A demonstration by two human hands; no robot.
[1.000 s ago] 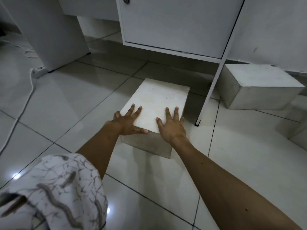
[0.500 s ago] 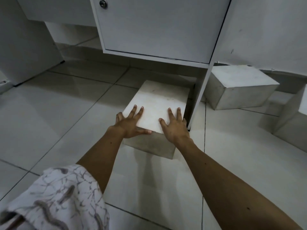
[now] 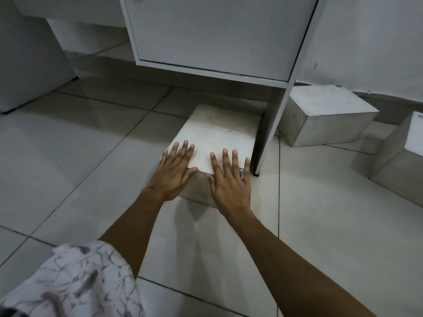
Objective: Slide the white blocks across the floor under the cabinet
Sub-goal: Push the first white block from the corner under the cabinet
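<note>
Both hands, left (image 3: 175, 172) and right (image 3: 230, 179), lie flat with fingers spread on the near top edge of the white block (image 3: 219, 138), which sits on the tiled floor (image 3: 80, 156) partly under the cabinet (image 3: 206, 30); it looks rigid, heavy, best pushed low.

Dim, even light — soft shadows, wide-angle bending at edges.

I'm down on a glossy tiled floor (image 3: 68, 156) indoors, looks like an office or a room at home: a white cabinet (image 3: 212, 35) on thin legs in front of me, plain white wall (image 3: 370, 42) to the right, more white furniture (image 3: 27, 65) at left.
</note>
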